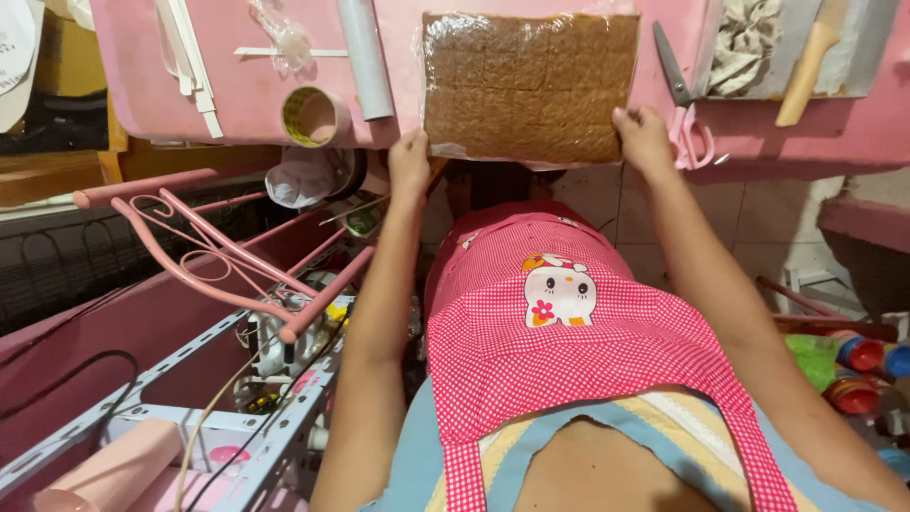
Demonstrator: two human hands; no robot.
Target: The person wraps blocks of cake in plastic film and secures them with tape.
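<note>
On pink table (237, 95), both hands touch wrapped brown slab (529, 85).

left hand (409, 159): grips the near left corner of the brown slab (529, 85)
right hand (643, 137): grips the slab's near right corner
brown slab: flat, scored into squares, wrapped in clear film, lying on the pink table (237, 104)
scissors (681, 100): just right of the slab
tape roll (311, 116): left, at the table's near edge
grey tube (365, 57): between tape roll and slab

A pink table (246, 104) bears a wrapped brown slab (529, 85), tape roll (313, 116), scissors (675, 81).
</note>
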